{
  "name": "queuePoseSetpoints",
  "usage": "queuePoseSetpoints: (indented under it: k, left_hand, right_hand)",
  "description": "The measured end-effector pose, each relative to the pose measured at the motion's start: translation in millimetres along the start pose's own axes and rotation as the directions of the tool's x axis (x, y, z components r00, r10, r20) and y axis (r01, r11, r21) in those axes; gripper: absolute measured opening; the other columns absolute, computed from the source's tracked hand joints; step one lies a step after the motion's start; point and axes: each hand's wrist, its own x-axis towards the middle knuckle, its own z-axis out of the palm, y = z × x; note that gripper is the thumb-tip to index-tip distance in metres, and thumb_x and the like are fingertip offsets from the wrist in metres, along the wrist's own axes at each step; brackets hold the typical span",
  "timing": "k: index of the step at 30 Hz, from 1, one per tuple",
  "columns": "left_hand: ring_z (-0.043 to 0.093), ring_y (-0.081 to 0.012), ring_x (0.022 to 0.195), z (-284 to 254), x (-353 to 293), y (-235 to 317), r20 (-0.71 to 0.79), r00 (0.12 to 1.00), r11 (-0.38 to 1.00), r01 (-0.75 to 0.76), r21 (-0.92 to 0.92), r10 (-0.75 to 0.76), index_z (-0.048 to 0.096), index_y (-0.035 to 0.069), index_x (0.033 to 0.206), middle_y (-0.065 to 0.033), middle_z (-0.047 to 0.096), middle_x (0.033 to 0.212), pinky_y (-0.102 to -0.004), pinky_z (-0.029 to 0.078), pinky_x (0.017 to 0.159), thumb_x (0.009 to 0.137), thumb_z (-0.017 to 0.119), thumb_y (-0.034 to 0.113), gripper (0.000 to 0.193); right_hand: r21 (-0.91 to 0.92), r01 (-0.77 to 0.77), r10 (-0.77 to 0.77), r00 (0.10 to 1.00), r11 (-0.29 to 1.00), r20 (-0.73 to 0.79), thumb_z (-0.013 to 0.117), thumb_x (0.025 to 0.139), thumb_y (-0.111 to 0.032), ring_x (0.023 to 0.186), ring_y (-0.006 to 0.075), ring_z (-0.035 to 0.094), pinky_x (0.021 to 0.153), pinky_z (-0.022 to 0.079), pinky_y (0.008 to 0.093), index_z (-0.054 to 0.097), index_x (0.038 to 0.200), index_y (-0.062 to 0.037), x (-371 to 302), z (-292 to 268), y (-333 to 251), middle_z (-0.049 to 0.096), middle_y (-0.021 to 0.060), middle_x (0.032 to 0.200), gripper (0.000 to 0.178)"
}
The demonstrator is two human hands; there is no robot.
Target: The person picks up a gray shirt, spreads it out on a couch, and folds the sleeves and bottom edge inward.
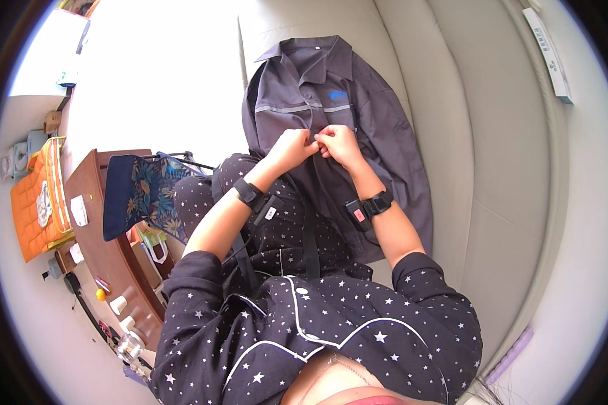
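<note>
A dark grey jacket [393,152] lies front up on the beige sofa, its collar pointing away from me. It has a light stripe across the chest and a small blue mark on one side. Over its middle front, my left hand [293,149] and my right hand [340,144] meet with their fingertips almost touching. Both hands are closed in a pinch on the jacket's front opening. Whatever small part sits between the fingertips, perhaps a button, is hidden. One jacket button [309,96] shows higher up, below the collar. Black straps with small modules circle both my wrists.
The beige sofa [493,196] stretches along the right, with a long white box [548,57] on its far right edge. At left stand a leaf-patterned folding chair [152,192], a brown wooden table [98,202] and an orange cushion [30,216]. My legs lie beside the jacket.
</note>
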Motion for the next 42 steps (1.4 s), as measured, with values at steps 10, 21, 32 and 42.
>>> queuePoseSetpoints:
  k: [10,21,32,42]
  left_hand:
    - [0.058,-0.0367,0.066,12.1,4.3,-3.3,-0.131,0.986,0.983,-0.076,0.168,0.099,0.054,-0.004,0.068,-0.0218,0.057,0.065,-0.0432,0.046,0.062,0.071,0.062,0.024,0.029]
    - [0.063,-0.014,0.064,-3.4,13.5,-12.0,0.21,0.964,0.925,0.221,-0.309,-0.161,0.061,-0.005,0.076,-0.0106,0.061,0.065,-0.0272,0.053,0.051,0.077,0.06,0.009,0.015]
    - [0.062,-0.0133,0.061,6.8,9.8,-8.9,0.218,0.891,0.702,0.448,-0.554,-0.397,0.061,-0.002,0.08,-0.0068,0.061,0.069,-0.0251,0.053,0.054,0.079,0.061,0.009,0.011]
    - [0.063,-0.0148,0.058,2.4,13.2,3.9,0.254,0.906,0.768,0.423,-0.48,-0.339,0.065,-0.004,0.083,-0.0106,0.065,0.071,-0.0245,0.052,0.054,0.079,0.057,0.009,0.016]
  right_hand:
    - [-0.23,0.07,-0.089,0.993,0.971,-0.072,0.056,0.083,-0.011,0.056,0.0173,0.061,0.047,0.049,0.0293,0.058,0.082,0.0027,0.4,10.8,3.9,0.061,0.012,0.067,0.014]
    - [-0.296,0.406,-0.408,0.911,0.865,0.058,0.052,0.082,-0.003,0.061,0.0123,0.056,0.047,0.044,0.0263,0.05,0.077,-0.0011,3.8,-7.2,2.3,0.054,0.0052,0.07,0.006]
    - [-0.187,0.117,-0.079,0.977,0.975,0.199,0.06,0.082,-0.014,0.057,0.0083,0.054,0.047,0.043,0.0227,0.051,0.088,-0.0024,1.1,-19.5,-0.7,0.055,0.0036,0.068,0.016]
    - [-0.525,0.203,-0.169,0.979,0.827,0.111,0.061,0.068,-0.01,0.069,0.0285,0.062,0.064,0.048,0.0351,0.057,0.086,0.0043,-21.0,-31.9,7.3,0.062,0.0177,0.07,0.023]
